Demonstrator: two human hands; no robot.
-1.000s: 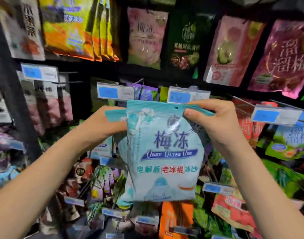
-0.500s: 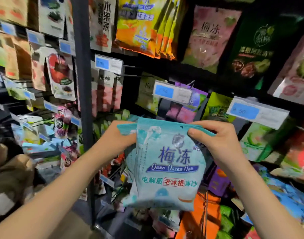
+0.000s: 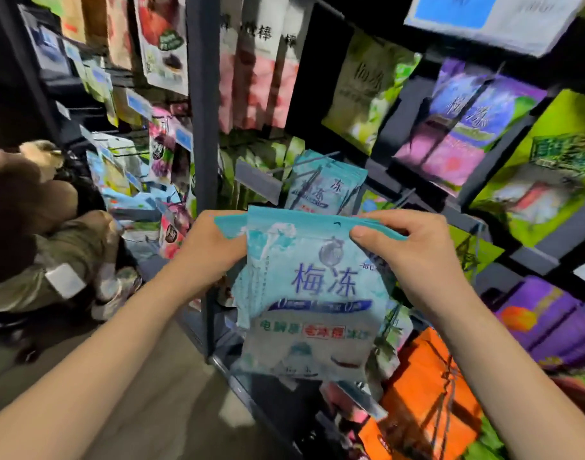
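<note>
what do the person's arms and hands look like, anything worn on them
The left forearm and right forearm are bare right to the frame's edge, with no sleeve in view. The left hand and right hand wear no gloves, and no ring, watch or bracelet shows on the visible fingers or wrists. The right thumbnail looks short and unpainted.

Open floor (image 3: 184, 400) left; hanging blue packets (image 3: 327, 190) and black post (image 3: 203, 127) ahead.
</note>
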